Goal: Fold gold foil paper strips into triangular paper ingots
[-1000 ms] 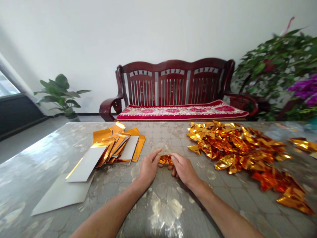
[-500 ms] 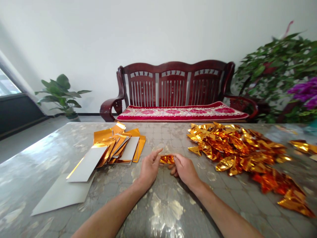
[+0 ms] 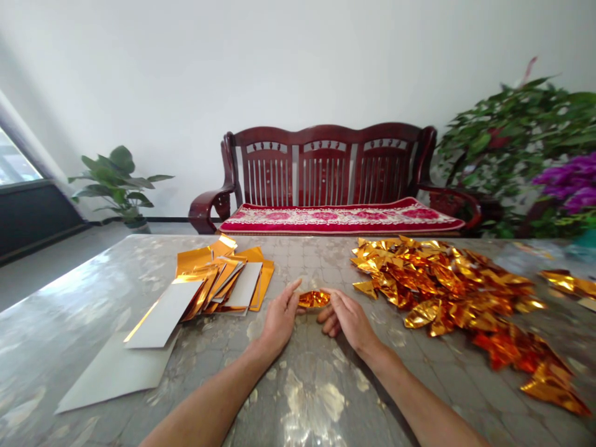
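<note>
Between my two hands is a small folded piece of shiny gold foil paper (image 3: 314,299), pointed toward its ends. My left hand (image 3: 280,316) pinches its left end with thumb and fingers. At the right end, my right hand (image 3: 347,316) grips it between thumb and forefinger, the other fingers curled below. To the left lies a loose stack of gold foil paper sheets (image 3: 216,273), some with their pale backs up. A big heap of folded gold foil pieces (image 3: 433,279) spreads out to the right of my right hand.
The patterned table (image 3: 307,385) reaches toward a dark red wooden bench (image 3: 326,164) with a red-and-white cover. A pale sheet (image 3: 116,372) lies at the left. Clear plastic (image 3: 531,256) and more gold foil (image 3: 568,284) sit at the far right, near leafy plants (image 3: 512,136).
The whole view has shifted slightly downward in the frame. Both hands keep hold of the gold piece, which looks a little more rounded; the stack and heap are unchanged.
</note>
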Motion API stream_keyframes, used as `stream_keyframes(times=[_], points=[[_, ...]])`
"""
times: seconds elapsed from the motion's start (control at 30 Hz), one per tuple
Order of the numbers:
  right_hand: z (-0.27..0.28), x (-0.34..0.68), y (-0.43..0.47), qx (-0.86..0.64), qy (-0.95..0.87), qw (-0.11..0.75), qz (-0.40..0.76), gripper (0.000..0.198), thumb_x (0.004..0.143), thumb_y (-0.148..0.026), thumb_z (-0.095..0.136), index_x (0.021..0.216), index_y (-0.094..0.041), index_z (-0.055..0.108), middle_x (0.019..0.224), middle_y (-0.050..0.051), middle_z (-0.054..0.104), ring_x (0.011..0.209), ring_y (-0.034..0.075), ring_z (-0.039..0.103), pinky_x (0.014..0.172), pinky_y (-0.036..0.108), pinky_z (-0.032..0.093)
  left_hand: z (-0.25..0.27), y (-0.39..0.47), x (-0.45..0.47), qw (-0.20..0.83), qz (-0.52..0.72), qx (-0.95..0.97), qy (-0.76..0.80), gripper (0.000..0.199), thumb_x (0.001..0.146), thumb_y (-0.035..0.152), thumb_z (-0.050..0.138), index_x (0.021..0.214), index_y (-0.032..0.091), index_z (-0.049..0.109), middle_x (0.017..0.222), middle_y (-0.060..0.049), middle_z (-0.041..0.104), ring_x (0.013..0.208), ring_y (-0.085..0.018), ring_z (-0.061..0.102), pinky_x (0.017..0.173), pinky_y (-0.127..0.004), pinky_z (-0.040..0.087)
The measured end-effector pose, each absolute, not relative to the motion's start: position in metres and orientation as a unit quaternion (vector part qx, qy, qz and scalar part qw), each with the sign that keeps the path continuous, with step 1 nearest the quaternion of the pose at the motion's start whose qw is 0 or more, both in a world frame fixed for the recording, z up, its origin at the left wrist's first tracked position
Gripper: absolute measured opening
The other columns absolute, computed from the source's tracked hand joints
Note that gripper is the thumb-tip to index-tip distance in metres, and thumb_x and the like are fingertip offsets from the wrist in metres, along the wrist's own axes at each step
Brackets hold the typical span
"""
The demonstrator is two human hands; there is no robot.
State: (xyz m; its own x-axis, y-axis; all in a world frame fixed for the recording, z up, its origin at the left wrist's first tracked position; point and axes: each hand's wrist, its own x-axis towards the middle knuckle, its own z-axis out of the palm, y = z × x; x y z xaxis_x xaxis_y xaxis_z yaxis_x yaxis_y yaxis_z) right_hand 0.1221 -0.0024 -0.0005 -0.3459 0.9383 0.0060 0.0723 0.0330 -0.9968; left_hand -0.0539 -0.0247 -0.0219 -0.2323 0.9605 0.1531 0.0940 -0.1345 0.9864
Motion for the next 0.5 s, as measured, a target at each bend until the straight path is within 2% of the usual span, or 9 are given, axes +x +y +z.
stream_keyframes(times=[0.13,0.37,0.5], points=[[0.0006,0.1265,-0.0022,-0.437,-0.608,0.399,0.529,0.068,0.09,-0.067,0.039,0.128,-0.013,0.057,0.064,0.001,0.066,0.045,0.013,0.06,0.039,0.02,0.045,-0.0216,-0.0249,-0.0542,0.41,0.581,0.462,0.529,0.045,0.089,0.038,0.06,0.131,0.025,0.062,0.104,-0.004,0.073,0.076,-0.019,0.072,0.074,-0.033,0.061],[-0.0011,0.1289,0.0018,-0.454,-0.619,0.394,0.505,0.066,0.09,-0.066,0.038,0.122,-0.013,0.06,0.065,0.0,0.063,0.047,0.012,0.058,0.039,0.02,0.043,-0.0176,-0.028,-0.055,0.427,0.592,0.444,0.519,0.05,0.092,0.046,0.055,0.133,0.019,0.06,0.114,-0.01,0.072,0.087,-0.022,0.072,0.079,-0.037,0.061],[-0.0019,0.1273,0.0028,-0.461,-0.626,0.385,0.497,0.059,0.09,-0.062,0.042,0.119,-0.014,0.062,0.067,0.0,0.064,0.048,0.012,0.058,0.039,0.019,0.041,-0.0181,-0.0265,-0.0545,0.427,0.59,0.452,0.516,0.049,0.091,0.043,0.057,0.133,0.019,0.059,0.114,-0.011,0.072,0.092,-0.023,0.072,0.078,-0.036,0.062]])
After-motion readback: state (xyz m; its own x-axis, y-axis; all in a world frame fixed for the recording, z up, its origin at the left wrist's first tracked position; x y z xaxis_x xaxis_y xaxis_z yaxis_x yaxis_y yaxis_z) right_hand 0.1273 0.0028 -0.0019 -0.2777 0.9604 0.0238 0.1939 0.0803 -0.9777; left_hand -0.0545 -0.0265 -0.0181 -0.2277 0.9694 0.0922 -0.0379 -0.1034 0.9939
